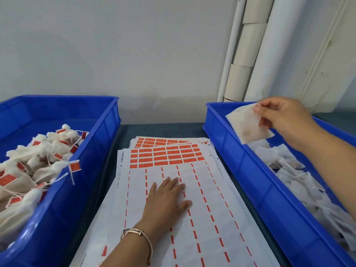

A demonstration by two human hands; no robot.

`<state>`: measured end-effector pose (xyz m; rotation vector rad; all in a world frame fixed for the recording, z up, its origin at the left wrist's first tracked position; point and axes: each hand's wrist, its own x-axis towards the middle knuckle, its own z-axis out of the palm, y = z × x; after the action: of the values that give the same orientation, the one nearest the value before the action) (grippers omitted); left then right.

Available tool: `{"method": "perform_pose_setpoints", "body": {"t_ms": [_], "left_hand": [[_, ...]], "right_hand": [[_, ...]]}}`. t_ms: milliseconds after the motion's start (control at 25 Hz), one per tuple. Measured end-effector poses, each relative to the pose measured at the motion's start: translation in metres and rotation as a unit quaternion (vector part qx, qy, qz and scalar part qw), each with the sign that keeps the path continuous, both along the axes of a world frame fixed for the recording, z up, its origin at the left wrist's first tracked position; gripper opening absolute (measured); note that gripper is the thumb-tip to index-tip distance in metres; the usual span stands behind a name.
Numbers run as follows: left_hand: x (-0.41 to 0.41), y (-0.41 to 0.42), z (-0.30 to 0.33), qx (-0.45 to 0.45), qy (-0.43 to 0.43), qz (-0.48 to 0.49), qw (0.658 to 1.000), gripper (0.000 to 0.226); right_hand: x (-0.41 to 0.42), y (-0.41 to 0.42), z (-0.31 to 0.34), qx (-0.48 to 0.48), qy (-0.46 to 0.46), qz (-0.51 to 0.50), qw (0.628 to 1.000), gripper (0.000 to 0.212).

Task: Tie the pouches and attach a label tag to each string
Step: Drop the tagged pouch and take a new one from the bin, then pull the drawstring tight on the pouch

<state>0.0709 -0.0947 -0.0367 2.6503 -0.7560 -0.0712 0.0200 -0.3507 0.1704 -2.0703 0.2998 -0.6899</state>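
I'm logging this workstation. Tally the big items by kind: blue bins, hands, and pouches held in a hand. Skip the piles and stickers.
Blue bins: 2, the left bin with tagged pouches and the right bin with untied ones.
Hands: 2, the left hand flat on the label sheet, the right hand raised.
Pouches held: 1, the pouch pinched by the right hand.
Total: 5

Both trays point(107, 120) were bright blue. The label sheet point(212, 218) was white with orange-red labels point(167, 157) and dashes. The pouch point(248, 126) was white.
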Motion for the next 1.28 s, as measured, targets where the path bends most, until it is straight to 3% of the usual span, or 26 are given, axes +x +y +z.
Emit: {"method": "perform_pose_setpoints", "body": {"t_ms": [120, 200, 280, 400, 480, 640, 760, 880, 1080, 1200, 1280], "left_hand": [[-0.004, 0.001, 0.018, -0.176, 0.087, 0.056, 0.979, 0.055], [0.0, 0.006, 0.037, -0.336, 0.173, 0.089, 0.921, 0.059], [0.006, 0.014, 0.056, -0.427, 0.171, 0.084, 0.884, 0.064], [0.013, 0.03, 0.078, -0.504, 0.101, 0.079, 0.854, 0.07], [0.015, 0.037, 0.084, -0.49, 0.07, 0.081, 0.865, 0.063], [0.015, 0.043, 0.075, -0.481, 0.12, 0.058, 0.867, 0.029], [0.013, 0.045, 0.072, -0.455, 0.112, 0.068, 0.881, 0.021], [0.014, 0.045, 0.073, -0.451, 0.152, 0.111, 0.872, 0.014], [0.015, 0.044, 0.068, -0.392, 0.224, 0.155, 0.878, 0.021], [0.016, 0.042, 0.067, -0.369, 0.269, 0.137, 0.879, 0.024], [0.015, 0.042, 0.067, -0.386, 0.318, 0.121, 0.858, 0.02]], "right_hand": [[0.017, 0.049, -0.003, 0.031, 0.029, 0.074, 0.996, 0.014], [0.028, 0.08, -0.016, 0.068, 0.053, 0.123, 0.989, 0.013], [0.036, 0.106, -0.033, 0.105, 0.067, 0.156, 0.98, 0.011], [0.044, 0.137, -0.063, 0.123, 0.089, 0.185, 0.971, 0.009], [0.046, 0.149, -0.08, 0.109, 0.122, 0.199, 0.966, 0.006], [0.042, 0.16, -0.105, 0.112, 0.144, 0.25, 0.951, 0.015], [0.04, 0.158, -0.111, 0.0, 0.081, 0.211, 0.974, 0.02], [0.04, 0.154, -0.116, -0.069, 0.016, 0.173, 0.982, 0.008], [0.038, 0.154, -0.138, 0.01, -0.055, 0.098, 0.994, 0.008], [0.042, 0.144, -0.146, 0.067, -0.045, 0.051, 0.995, 0.013], [0.043, 0.143, -0.152, 0.115, -0.022, 0.056, 0.991, 0.011]]}}
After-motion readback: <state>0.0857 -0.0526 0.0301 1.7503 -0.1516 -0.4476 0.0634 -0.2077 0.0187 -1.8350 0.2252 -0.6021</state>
